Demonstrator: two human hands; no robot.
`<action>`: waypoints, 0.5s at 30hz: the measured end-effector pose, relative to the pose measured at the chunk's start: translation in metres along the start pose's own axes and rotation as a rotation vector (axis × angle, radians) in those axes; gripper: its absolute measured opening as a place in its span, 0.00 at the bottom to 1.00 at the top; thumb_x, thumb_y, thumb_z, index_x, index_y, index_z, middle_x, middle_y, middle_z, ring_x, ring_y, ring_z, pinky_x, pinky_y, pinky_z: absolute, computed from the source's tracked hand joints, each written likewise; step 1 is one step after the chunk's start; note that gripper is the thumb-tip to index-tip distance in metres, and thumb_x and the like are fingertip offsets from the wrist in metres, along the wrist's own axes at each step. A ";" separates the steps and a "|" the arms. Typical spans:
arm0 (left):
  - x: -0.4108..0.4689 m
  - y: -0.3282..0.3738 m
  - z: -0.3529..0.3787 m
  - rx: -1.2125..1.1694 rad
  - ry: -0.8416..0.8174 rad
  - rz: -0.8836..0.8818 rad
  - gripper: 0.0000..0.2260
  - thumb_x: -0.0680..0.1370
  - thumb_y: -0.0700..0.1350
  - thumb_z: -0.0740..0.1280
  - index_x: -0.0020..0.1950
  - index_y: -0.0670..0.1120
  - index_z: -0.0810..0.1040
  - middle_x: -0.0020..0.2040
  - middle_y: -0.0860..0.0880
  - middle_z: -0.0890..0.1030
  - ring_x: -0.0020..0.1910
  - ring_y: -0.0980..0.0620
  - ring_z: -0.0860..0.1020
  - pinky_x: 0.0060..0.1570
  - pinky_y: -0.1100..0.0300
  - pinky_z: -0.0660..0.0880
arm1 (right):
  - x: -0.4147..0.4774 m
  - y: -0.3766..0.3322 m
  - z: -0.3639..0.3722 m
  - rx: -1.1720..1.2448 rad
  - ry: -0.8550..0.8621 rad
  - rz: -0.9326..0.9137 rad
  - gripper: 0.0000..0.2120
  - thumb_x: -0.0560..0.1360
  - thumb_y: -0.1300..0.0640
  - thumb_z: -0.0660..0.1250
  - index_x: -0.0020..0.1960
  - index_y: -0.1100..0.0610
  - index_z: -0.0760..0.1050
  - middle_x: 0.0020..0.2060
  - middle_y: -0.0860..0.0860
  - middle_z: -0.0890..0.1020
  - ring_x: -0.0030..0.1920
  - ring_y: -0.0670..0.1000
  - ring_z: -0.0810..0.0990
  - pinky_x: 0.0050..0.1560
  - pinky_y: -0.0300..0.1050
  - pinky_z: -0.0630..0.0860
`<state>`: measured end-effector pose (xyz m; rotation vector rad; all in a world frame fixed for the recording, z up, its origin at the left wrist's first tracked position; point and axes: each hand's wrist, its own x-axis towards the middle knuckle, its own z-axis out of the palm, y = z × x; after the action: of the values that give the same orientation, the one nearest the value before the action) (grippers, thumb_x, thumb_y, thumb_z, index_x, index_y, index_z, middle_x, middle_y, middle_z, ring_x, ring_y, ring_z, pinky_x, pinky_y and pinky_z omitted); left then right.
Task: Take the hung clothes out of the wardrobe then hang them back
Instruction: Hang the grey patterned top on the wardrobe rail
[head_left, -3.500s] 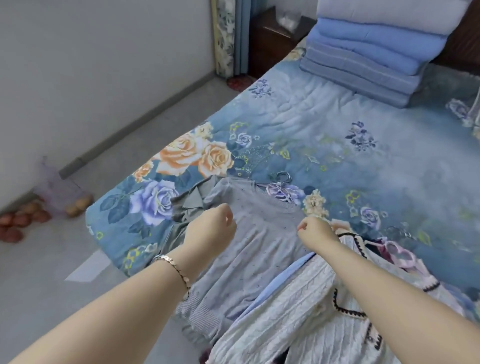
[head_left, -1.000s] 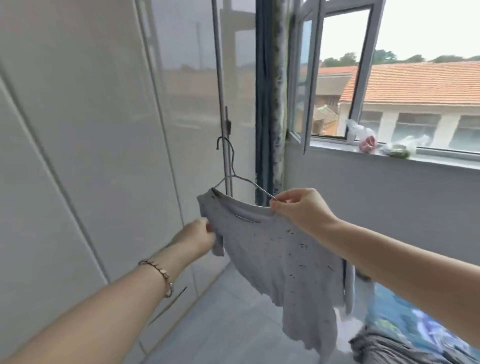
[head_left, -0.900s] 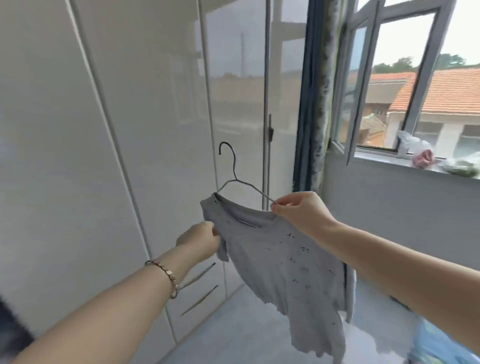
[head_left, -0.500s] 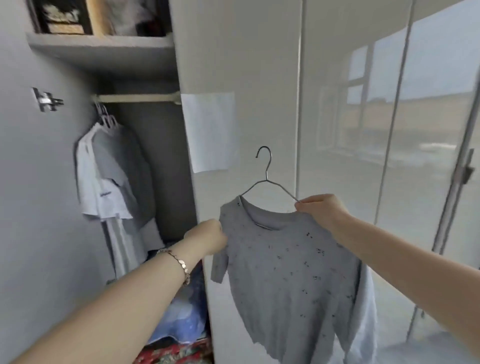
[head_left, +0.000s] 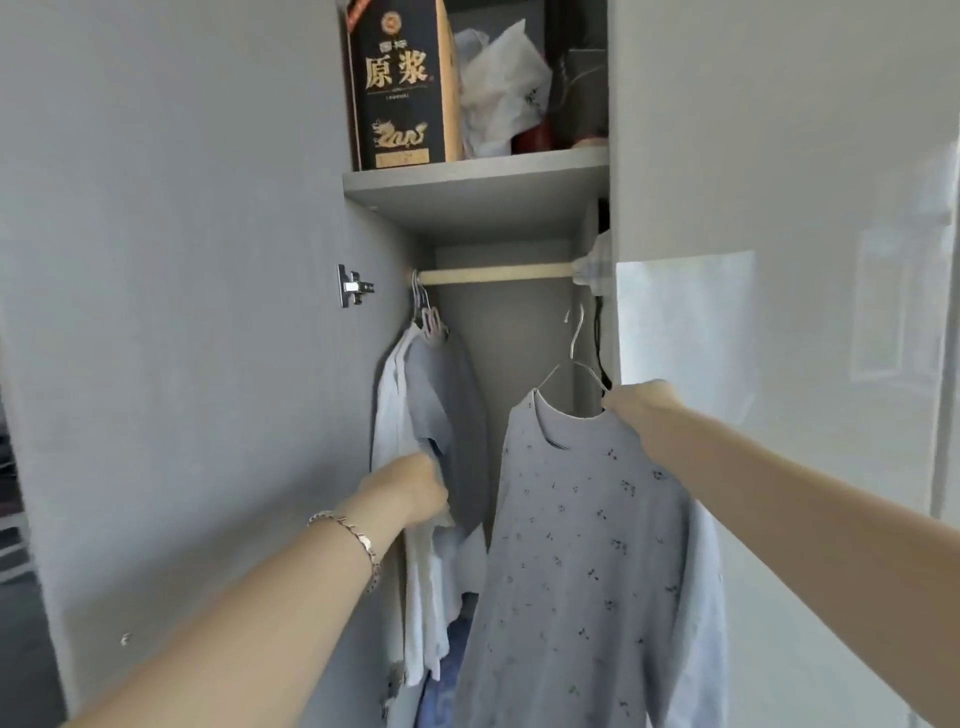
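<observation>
A grey speckled shirt (head_left: 582, 545) hangs on a wire hanger (head_left: 575, 343) in front of the open wardrobe. My right hand (head_left: 639, 410) pinches the hanger's right shoulder together with the shirt's collar. The hanger's hook is just below the wooden rod (head_left: 498, 273) and not touching it. At the rod's left end hang a grey shirt (head_left: 452, 405) and a white one (head_left: 395, 415). My left hand (head_left: 410, 488), with a bracelet on its wrist, is curled on the hung grey shirt's sleeve; its fingertips are hidden.
The open door (head_left: 182, 312) with a metal hinge (head_left: 350, 286) stands on the left, a glossy shut door (head_left: 779, 208) on the right. The shelf (head_left: 467, 182) above the rod holds a black box (head_left: 397, 83) and a white bag (head_left: 498, 88). Blue fabric (head_left: 457, 649) lies low inside.
I turned from the bed to the wardrobe carrying the speckled shirt. My left hand let go of its sleeve and moved onto the hung clothes; the hanger rose toward the rod.
</observation>
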<state>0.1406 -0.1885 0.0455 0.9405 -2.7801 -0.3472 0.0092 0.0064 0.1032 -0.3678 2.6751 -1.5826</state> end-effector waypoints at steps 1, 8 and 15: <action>0.011 -0.005 -0.005 0.000 0.011 -0.008 0.10 0.77 0.39 0.56 0.53 0.43 0.75 0.39 0.47 0.77 0.45 0.45 0.77 0.43 0.60 0.71 | 0.011 -0.013 0.010 -0.085 -0.015 -0.065 0.12 0.76 0.64 0.59 0.35 0.58 0.61 0.31 0.51 0.63 0.29 0.49 0.61 0.27 0.40 0.60; 0.102 -0.025 -0.035 0.017 0.104 -0.056 0.09 0.76 0.41 0.56 0.37 0.46 0.68 0.33 0.48 0.75 0.41 0.45 0.78 0.42 0.58 0.72 | 0.082 -0.110 0.073 -0.296 -0.036 -0.264 0.09 0.77 0.68 0.58 0.42 0.58 0.63 0.31 0.50 0.63 0.43 0.51 0.69 0.53 0.40 0.70; 0.187 -0.008 -0.052 0.019 0.200 -0.085 0.12 0.77 0.43 0.56 0.55 0.44 0.75 0.49 0.46 0.80 0.51 0.45 0.80 0.52 0.56 0.74 | 0.173 -0.167 0.138 -0.108 -0.164 -0.303 0.13 0.76 0.66 0.61 0.34 0.61 0.66 0.35 0.50 0.68 0.36 0.49 0.68 0.44 0.37 0.66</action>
<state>0.0119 -0.3177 0.1113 1.0392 -2.5722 -0.2254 -0.1090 -0.2256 0.1993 -0.9020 2.6817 -1.3980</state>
